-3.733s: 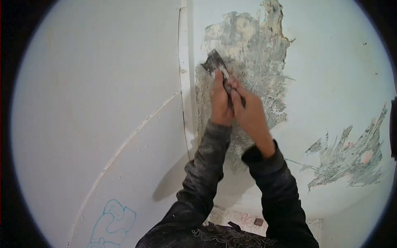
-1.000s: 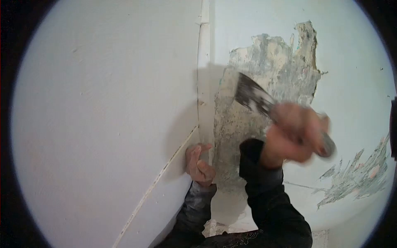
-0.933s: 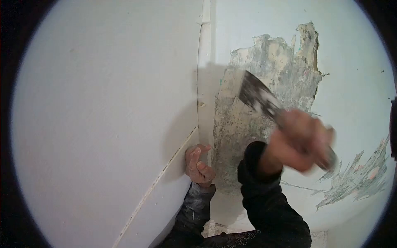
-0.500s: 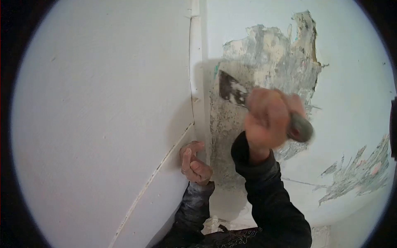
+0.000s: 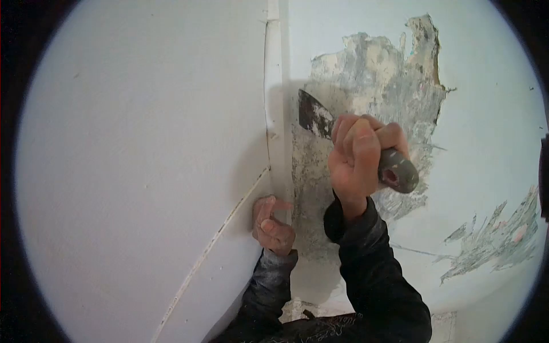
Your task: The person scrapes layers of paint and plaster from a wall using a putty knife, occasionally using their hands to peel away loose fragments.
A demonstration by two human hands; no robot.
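My right hand is wrapped round the grey handle of a putty knife. Its dark blade, smeared with white, points up and left against the left edge of the scraped wall patch. The butt of the handle, with a hole in it, sticks out to the right of my fist. Lower left, my left hand rests by the corner trim, its index finger stretched towards the wall and the other fingers loosely curled. Nothing shows in it.
A large pale panel fills the left side, with a slanting seam running down it. Further right, another scraped patch shows grey beneath the white coat. Flaked coating edges the bare patch, and a crack runs across the lower wall.
My right hand and the putty knife have shifted slightly left and up, the blade nearing the trim. My left hand stays by the corner, its index finger reaching slightly further right.
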